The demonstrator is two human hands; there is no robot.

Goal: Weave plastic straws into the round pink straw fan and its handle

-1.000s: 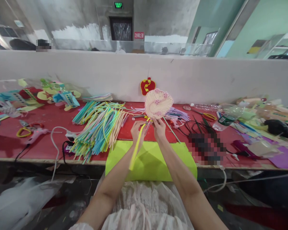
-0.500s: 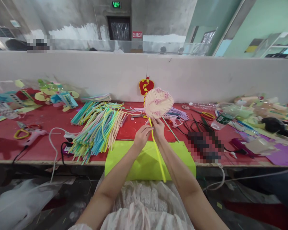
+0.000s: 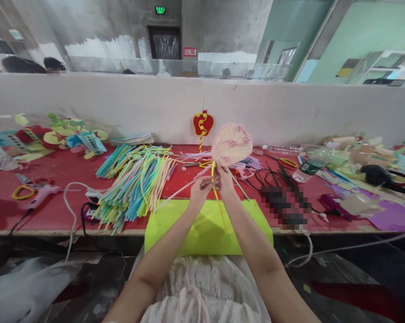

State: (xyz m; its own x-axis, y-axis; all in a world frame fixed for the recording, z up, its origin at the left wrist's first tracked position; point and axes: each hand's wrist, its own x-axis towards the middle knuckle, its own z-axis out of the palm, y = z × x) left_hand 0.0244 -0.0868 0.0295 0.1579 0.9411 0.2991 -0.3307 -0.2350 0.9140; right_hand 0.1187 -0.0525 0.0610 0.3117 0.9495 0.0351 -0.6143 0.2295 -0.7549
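Note:
I hold a small round fan (image 3: 231,144), cream with pink flowers, upright above the red table (image 3: 64,172). My right hand (image 3: 225,180) pinches its base from below. My left hand (image 3: 201,189) is closed beside it on a yellow strip (image 3: 217,197), which hangs down from the fan's base over a lime green sheet (image 3: 175,226). A thin pale strip (image 3: 177,193) runs from my left hand out to the left.
A heap of coloured strips (image 3: 135,181) lies left of my hands. A glue gun (image 3: 41,194) and yellow scissors (image 3: 22,192) sit far left. A red ornament (image 3: 202,124) leans on the white partition. Cables, bottles and craft bits crowd the right side.
The fan has tilted and shifted right. The yellow strip swung from my left side to hang down between my hands, and a pale strip now stretches out to the left.

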